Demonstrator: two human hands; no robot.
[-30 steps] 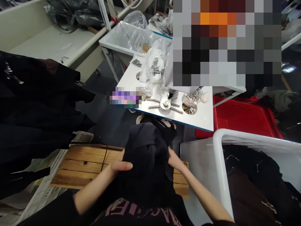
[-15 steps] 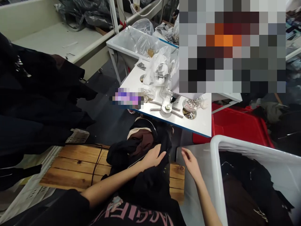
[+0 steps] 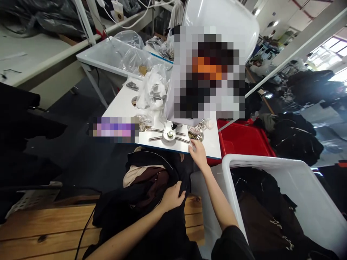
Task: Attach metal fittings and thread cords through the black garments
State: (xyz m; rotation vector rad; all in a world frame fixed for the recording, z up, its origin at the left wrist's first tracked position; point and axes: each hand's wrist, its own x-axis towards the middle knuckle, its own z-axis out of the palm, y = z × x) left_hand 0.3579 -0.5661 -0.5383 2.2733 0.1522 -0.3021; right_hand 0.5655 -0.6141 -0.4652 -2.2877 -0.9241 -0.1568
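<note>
The soft black garment (image 3: 115, 207) with its brown lining (image 3: 151, 186) lies directly under the left hand (image 3: 172, 196), which rests open on the cloth. The right hand's (image 3: 199, 155) narrowed fingers reach the white table's (image 3: 121, 104) edge, just beside a dish of metal studs (image 3: 195, 135); whether they pinch anything is unclear.

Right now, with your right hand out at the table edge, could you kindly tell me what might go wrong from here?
Your right hand is beside the shallow dish of small metal parts, so a slight knock could perhaps spill them across the white table or onto the floor. The black garment under your left hand also lies near a black cable on the wooden board, which might snag it if the garment is pulled.
</note>
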